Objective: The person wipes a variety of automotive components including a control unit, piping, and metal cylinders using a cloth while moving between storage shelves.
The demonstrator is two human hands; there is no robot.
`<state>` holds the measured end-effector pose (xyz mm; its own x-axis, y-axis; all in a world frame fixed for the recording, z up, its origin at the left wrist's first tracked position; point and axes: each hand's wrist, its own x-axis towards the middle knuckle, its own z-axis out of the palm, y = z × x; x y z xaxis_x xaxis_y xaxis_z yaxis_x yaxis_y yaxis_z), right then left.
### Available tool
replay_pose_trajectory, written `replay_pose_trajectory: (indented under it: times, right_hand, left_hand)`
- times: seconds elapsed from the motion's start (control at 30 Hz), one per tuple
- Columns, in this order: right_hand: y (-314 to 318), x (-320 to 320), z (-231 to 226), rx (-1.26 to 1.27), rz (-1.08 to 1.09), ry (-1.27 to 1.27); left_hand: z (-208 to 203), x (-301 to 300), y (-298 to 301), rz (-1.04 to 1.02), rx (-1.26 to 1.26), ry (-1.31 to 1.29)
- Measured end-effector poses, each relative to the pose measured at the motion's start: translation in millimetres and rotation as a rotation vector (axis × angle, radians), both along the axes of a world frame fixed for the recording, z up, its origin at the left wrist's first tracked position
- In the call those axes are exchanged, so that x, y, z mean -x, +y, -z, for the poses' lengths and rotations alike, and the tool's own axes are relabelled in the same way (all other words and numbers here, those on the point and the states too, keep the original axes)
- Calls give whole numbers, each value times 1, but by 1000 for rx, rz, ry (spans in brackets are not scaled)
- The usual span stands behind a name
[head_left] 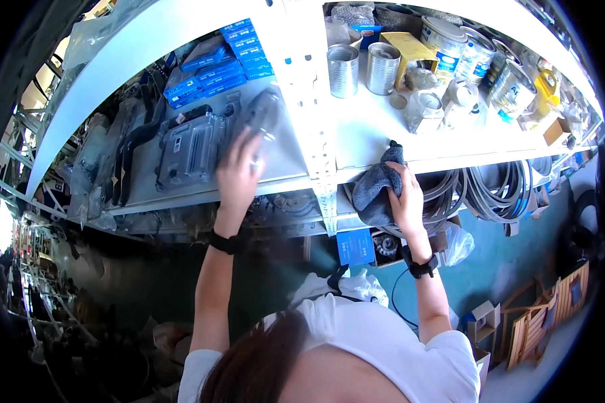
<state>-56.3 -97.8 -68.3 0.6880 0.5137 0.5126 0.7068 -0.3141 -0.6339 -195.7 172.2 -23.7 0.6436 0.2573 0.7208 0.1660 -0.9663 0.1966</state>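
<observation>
White metal shelving, stocked with tin cans and small blue boxes, stands over a teal floor. The right hand clasps a cloth at the shelf's front edge; the blurred left hand is at a plastic-wrapped part on the left shelf, its grip unclear. The cloth looks dark grey, fuzzy and bunched.

On the white shelf, blue boxes, plastic-wrapped parts and dark curved bars lie left; metal cans, a yellow box and larger tins stand right.
</observation>
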Motion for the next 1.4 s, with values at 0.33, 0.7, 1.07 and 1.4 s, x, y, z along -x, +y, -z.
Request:
replay_pose_trajectory:
  times: [0.33, 0.7, 1.07, 1.4]
  right_hand:
    - [3, -1, 8, 6, -14, -27]
    - [2, 1, 6, -29, -70, -36]
    - [3, 2, 7, -30, -87, -70]
    - [5, 3, 8, -67, -74, -57]
  left_hand:
    - [8, 9, 26, -122, 839, -488]
    - [-12, 16, 43, 34, 1573, -314]
    - [-67, -39, 21, 272, 1536, -94]
    - [-67, -65, 27, 222, 1521, -11]
